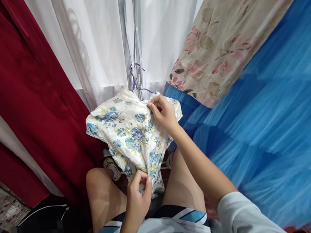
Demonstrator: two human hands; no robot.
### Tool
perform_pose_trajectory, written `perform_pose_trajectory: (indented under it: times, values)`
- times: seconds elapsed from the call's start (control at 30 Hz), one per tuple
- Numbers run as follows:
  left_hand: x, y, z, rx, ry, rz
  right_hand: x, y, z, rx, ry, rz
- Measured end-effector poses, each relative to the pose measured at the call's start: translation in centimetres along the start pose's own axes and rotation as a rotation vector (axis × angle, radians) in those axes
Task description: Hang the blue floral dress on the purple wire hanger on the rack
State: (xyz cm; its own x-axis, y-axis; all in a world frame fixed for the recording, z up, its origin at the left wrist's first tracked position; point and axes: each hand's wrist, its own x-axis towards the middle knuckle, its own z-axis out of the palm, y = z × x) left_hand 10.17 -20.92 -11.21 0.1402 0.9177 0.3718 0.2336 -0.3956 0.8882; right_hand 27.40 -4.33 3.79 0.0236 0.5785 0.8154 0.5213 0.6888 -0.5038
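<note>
Upright in front of me, just above and between my bare knees, is a thin cotton-looking shirt, white with blue roses and yellow-green leaves, its cloth softly creased. Shoulders spread wide, body narrowing to a bunched lower end. A slim purple hanger with a curved hook rises from the neck; what the hook rests on, I cannot tell. My right hand has thumb and forefinger pinched on the front just below the neckline. My left hand grips the front edge lower down, fingertips closed on the fold. Behind, a smooth white curtain drops in long folds. Left, heavy matte red curtain, deeply pleated. Right, stiffer beige cloth with pink flowers, slanting beside layered blue netting, gauzy and ruffled. My shorts carry smooth striped bands.
</note>
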Motion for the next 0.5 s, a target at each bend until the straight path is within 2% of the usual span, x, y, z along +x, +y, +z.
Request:
perform_pose_trajectory:
  times: [0.23, 0.5]
  values:
    - [0.0, -0.4, -0.1, 0.000, -0.045, 0.014, 3.1, -0.3, -1.5, -0.009, 0.107, -0.054]
    - [0.2, -1.4, 0.3, 0.015, -0.058, -0.027, 1.7, -1.2, -1.8, 0.002, 0.063, -0.051]
